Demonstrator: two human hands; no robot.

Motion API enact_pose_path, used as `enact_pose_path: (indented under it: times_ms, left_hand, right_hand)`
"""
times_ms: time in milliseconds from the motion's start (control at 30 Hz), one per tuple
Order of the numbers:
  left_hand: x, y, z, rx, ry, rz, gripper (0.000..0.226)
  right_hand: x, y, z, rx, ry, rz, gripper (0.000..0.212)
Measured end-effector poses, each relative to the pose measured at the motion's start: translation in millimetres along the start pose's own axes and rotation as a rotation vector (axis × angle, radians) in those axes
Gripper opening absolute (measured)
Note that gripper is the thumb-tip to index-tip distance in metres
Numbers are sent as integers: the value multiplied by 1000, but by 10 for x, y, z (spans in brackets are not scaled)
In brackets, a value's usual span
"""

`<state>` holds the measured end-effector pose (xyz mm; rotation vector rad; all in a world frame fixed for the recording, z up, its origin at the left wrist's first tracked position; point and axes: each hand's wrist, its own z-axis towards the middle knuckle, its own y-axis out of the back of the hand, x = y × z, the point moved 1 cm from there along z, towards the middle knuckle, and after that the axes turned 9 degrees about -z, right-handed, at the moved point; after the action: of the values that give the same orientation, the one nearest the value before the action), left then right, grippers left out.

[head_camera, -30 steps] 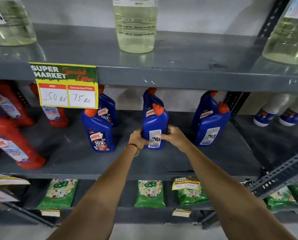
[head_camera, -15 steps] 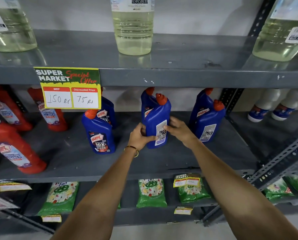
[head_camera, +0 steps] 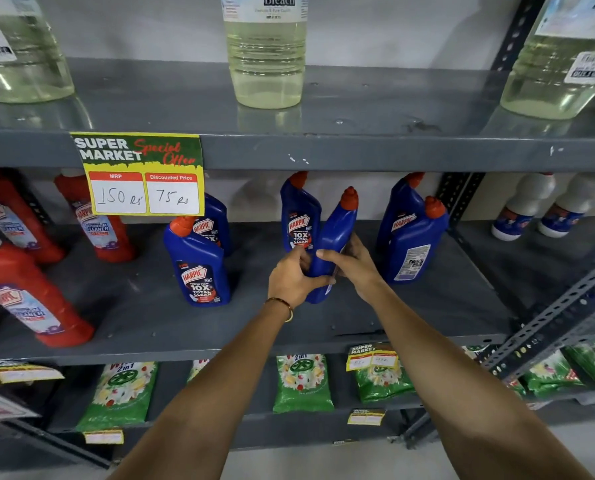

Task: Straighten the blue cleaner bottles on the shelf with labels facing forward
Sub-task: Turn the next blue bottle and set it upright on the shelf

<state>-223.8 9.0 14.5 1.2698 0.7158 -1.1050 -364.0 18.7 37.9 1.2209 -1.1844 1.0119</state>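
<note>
Several blue cleaner bottles with orange caps stand on the grey middle shelf. My left hand and my right hand both grip the middle front bottle, which shows its narrow side, tilted right, its label hidden. Behind it a blue bottle faces forward. The left front bottle shows its front label, with another behind it. At the right, the front bottle shows its white back label, and one stands behind it.
Red bathroom cleaner bottles stand at the left of the same shelf, white bottles at the right. A yellow price tag hangs from the upper shelf, which carries bleach bottles. Green packets lie below. A slanted metal brace crosses the right.
Both hands have turned the middle front bottle, from showing its white back label to showing its narrow side, and it now leans to the right.
</note>
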Motion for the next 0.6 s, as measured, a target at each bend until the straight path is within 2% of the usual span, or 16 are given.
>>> enact_pose_path:
  times_ms: [100, 167, 200, 267, 333, 433, 600]
  left_hand:
    - [50, 111, 72, 174, 161, -399, 31]
    - [86, 164, 87, 273, 308, -576, 18]
    - [106, 180, 82, 329, 386, -642, 19]
    - [158, 181, 51, 406, 541, -769, 38]
    - [184, 187, 34, 422, 642, -916, 46]
    - [174, 221, 75, 421, 632, -1031, 36]
    - [240, 240, 82, 355, 580, -911, 10]
  right_hand:
    - [8, 42, 1, 42, 19, 9, 68]
    - [13, 49, 10, 94, 39, 38, 65]
    - [17, 41, 21, 118, 54, 55, 64]
    - [47, 18, 46, 148, 65, 81, 60]
    - [104, -3, 68, 177, 64, 101, 54]
    - [149, 0, 94, 229, 53, 96, 49]
    - [91, 7, 135, 246, 26, 63, 41]
